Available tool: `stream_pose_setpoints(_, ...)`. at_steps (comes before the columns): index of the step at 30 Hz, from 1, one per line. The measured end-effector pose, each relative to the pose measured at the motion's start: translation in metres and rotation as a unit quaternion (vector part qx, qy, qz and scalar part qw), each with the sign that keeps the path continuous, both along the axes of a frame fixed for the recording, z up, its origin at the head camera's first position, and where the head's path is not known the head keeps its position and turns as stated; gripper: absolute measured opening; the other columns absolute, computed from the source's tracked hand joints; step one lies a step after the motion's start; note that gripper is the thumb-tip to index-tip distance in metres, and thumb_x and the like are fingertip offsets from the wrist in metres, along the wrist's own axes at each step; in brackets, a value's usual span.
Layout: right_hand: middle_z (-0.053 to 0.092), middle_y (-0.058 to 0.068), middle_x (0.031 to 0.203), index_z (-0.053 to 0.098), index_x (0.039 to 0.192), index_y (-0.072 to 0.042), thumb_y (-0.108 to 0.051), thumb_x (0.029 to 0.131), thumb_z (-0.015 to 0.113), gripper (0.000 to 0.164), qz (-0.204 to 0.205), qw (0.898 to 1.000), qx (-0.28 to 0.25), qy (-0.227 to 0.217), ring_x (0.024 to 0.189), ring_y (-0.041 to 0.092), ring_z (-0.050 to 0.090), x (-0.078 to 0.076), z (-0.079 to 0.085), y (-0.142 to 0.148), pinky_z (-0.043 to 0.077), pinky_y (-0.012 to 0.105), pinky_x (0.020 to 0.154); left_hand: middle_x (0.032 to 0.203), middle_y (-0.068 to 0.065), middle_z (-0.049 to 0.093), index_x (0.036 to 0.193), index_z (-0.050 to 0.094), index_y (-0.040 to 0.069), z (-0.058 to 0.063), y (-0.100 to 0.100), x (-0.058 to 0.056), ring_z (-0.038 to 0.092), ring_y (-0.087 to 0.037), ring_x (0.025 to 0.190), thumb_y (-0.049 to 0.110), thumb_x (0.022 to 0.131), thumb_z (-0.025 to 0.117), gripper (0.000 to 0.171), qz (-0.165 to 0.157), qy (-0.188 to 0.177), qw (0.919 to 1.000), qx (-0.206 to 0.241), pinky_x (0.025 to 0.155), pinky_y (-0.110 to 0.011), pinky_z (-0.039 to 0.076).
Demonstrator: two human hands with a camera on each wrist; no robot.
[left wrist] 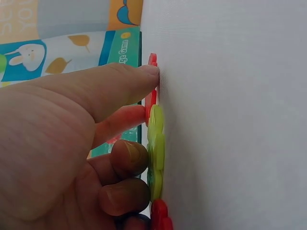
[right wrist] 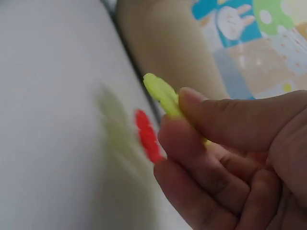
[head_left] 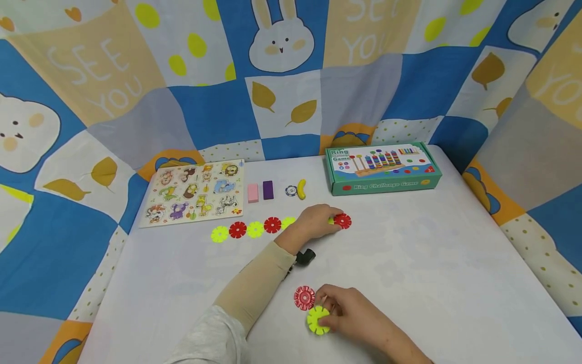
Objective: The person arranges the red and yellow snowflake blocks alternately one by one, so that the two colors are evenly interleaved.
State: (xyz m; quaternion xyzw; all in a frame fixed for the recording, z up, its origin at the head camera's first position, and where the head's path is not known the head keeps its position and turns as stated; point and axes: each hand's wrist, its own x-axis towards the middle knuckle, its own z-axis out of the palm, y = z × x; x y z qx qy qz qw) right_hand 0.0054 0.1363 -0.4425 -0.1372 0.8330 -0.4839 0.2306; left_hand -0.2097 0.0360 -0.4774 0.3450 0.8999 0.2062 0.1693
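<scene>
My left hand [head_left: 318, 222] reaches to the right end of a row of flower-shaped plastic discs. Its thumb and forefinger pinch a red disc [head_left: 343, 221] lying at the table surface. In the left wrist view, its other fingertips rest by a yellow disc [left wrist: 156, 153] beside that red one. Near the front, my right hand [head_left: 352, 313] pinches another yellow disc [head_left: 317, 320] between thumb and fingers, tilted above the table. Just behind it lies a loose red disc [head_left: 304, 298]. Part of the row is hidden under the left hand and wrist.
An animal puzzle board [head_left: 195, 194] stands at the back left, beside pink [head_left: 252, 193] and purple blocks [head_left: 268, 190]. A small round chip [head_left: 291, 190], a toy banana [head_left: 301, 189] and a green game box [head_left: 384, 169] are farther right. A black object [head_left: 305, 258] shows by the left forearm.
</scene>
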Motion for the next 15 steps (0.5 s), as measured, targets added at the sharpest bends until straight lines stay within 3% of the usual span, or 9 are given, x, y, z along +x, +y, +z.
stream_pose_setpoints(4, 0.062, -0.002, 0.084, 0.066, 0.119, -0.018, -0.020, 0.082, 0.074, 0.038, -0.037, 0.999, -0.010, -0.019, 0.064, 0.018, 0.065, -0.014, 0.016, 0.012, 0.052, 0.026, 0.060, 0.125, 0.006, 0.058, 0.134, 0.054, 0.025, 0.001, -0.001, 0.000, 0.050, -0.012, 0.111, 0.039, 0.087, 0.066, 0.051, 0.001, 0.003, 1.0000, 0.005, 0.097, -0.033, 0.042)
stream_pose_setpoints(11, 0.065, 0.000, 0.105, 0.063, 0.125, -0.019, -0.020, 0.075, 0.079, 0.052, -0.129, 0.991, 0.034, 0.010, 0.075, 0.016, 0.062, -0.043, 0.041, 0.037, 0.053, 0.025, 0.065, 0.124, 0.007, 0.059, 0.134, 0.054, 0.028, 0.003, 0.001, 0.002, 0.051, -0.011, 0.111, 0.040, 0.086, 0.066, 0.050, 0.012, -0.004, 0.9999, -0.005, 0.096, -0.033, 0.043)
stream_pose_setpoints(15, 0.065, 0.003, 0.103, 0.060, 0.128, -0.018, -0.019, 0.078, 0.077, 0.053, -0.180, 0.981, 0.065, 0.032, 0.081, 0.018, 0.061, -0.065, 0.046, 0.057, 0.053, 0.026, 0.067, 0.124, 0.006, 0.058, 0.135, 0.053, 0.029, 0.005, 0.001, 0.002, 0.051, -0.011, 0.110, 0.042, 0.087, 0.065, 0.052, 0.014, -0.007, 0.9998, -0.015, 0.095, -0.034, 0.043)
